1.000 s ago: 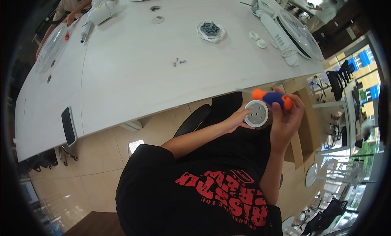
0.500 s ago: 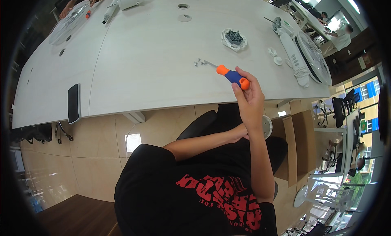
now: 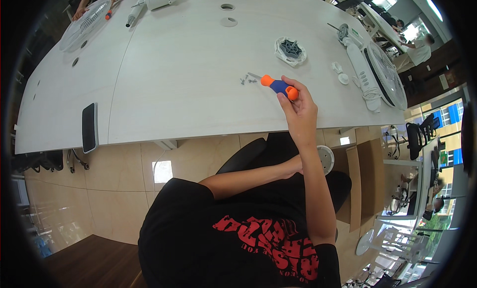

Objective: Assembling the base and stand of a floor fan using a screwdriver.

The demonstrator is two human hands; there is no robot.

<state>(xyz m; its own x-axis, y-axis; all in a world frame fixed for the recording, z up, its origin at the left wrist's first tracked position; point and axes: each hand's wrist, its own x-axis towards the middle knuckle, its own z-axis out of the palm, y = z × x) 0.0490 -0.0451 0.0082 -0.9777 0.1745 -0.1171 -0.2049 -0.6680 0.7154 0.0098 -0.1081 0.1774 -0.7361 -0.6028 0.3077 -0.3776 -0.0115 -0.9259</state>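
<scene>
A screwdriver [image 3: 281, 86] with a blue and orange handle is gripped in my right hand [image 3: 301, 105], over the near part of the table. The screwdriver's shaft points left, its tip just above several small screws [image 3: 247, 80] on the tabletop. Low over my lap, my left hand [image 3: 292, 167] reaches behind my right forearm, which hides its fingers. A round white disc [image 3: 325, 160] with small holes shows just past that forearm; whether my left hand holds it is hidden.
On the white table [image 3: 184, 89] are a grey star-shaped knob part [image 3: 290, 50] in clear wrapping, a white cap [image 3: 343, 79], a fan column [image 3: 361, 74], a fan grille [image 3: 385, 74] and a phone [image 3: 89, 128]. An open cardboard box [image 3: 370, 178] stands right. Another person's hands [image 3: 79, 12] touch a grille far left.
My right hand has shifted slightly left and up with the screwdriver, bringing its tip over the screws. The table's things sit slightly farther right in view.
</scene>
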